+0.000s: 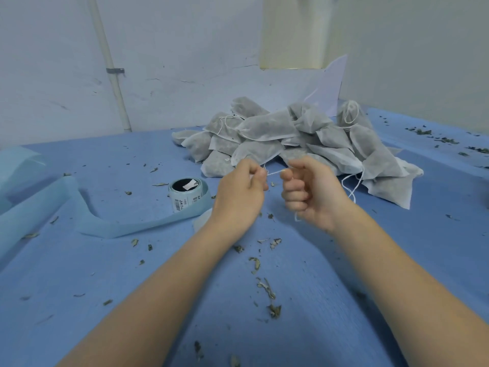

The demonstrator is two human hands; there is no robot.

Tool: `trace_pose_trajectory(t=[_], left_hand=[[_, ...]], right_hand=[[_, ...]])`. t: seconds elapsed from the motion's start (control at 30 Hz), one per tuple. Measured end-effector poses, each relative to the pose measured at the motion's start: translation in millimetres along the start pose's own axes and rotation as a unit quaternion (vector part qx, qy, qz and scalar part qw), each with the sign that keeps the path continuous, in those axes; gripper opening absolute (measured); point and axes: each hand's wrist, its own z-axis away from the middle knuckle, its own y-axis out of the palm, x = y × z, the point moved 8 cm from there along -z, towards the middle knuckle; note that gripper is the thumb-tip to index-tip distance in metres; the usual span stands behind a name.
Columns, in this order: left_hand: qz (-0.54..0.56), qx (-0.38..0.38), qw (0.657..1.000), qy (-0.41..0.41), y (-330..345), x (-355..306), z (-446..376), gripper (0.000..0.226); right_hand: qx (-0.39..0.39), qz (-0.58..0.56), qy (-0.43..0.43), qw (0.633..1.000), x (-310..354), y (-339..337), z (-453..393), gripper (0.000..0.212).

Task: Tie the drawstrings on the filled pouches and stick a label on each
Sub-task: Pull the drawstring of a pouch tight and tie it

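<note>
While the left hand (242, 188) and right hand (308, 189) each pinch an end of a white drawstring (275, 172) taut between them, pouch pile (291, 139) sits just beyond on blue cloth (304, 274); label roll (186, 193) left, near.

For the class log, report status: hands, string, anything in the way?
Left hand and right hand pinch the string, taut between them. Pouches piled just behind. Label roll left, untouched. Nothing blocking.
</note>
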Motion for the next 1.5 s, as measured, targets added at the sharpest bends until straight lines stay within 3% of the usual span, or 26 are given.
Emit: trace_pose_trajectory(t=[0.1,0.2,0.3,0.4,0.5,0.6,0.8,0.9,1.03,1.17,1.3,1.4,1.5], left_hand=[[0.101,-0.011,0.994,-0.046,2.2,8.0,3.6,0.015],[0.11,-0.037,0.992,-0.058,-0.9,11.2,7.9,0.017],[0.107,-0.072,0.99,-0.062,-6.9,14.0,9.2,0.016],[0.109,-0.067,0.989,-0.072,-6.2,14.9,10.7,0.013],[0.11,-0.063,0.988,-0.087,-5.3,17.6,10.4,0.021],[0.105,-0.076,0.987,-0.093,-9.0,20.5,7.7,0.018],[0.079,-0.087,0.989,-0.091,-11.2,23.3,6.3,0.016],[0.075,-0.086,0.988,-0.1,-10.4,25.6,5.3,0.019],[0.11,-0.068,0.984,-0.118,-4.0,28.7,6.9,0.018],[0.181,-0.052,0.972,-0.138,-1.1,29.0,10.1,0.021],[0.293,-0.004,0.944,-0.151,3.0,21.3,11.8,0.019],[0.33,0.036,0.929,-0.165,8.1,17.2,15.2,0.013],[0.262,0.042,0.953,-0.144,9.3,16.9,14.8,0.014]], right_hand=[[0.051,-0.193,0.01,0.98,-6.1,15.8,0.7,0.013],[0.065,-0.249,-0.015,0.966,-7.8,21.2,0.4,0.025],[0.067,-0.159,-0.03,0.985,-8.7,24.0,1.5,0.04],[0.022,0.026,-0.075,0.997,-3.4,19.0,3.1,0.045],[-0.022,0.241,-0.122,0.963,4.6,17.2,7.6,0.056],[-0.04,0.359,-0.161,0.918,7.5,19.9,11.1,0.059],[-0.046,0.464,-0.22,0.857,8.8,29.1,13.3,0.051],[-0.08,0.472,-0.273,0.834,17.2,29.9,19.5,0.026],[-0.126,0.432,-0.251,0.857,20.5,14.1,17.1,0.013],[-0.098,0.336,-0.14,0.926,6.5,-2.7,4.6,0.003],[-0.034,0.328,-0.138,0.934,6.5,-2.1,3.0,0.018],[-0.038,0.273,-0.126,0.953,9.4,-3.8,3.2,0.018],[-0.039,0.217,-0.104,0.97,11.7,-6.9,2.0,0.033]])
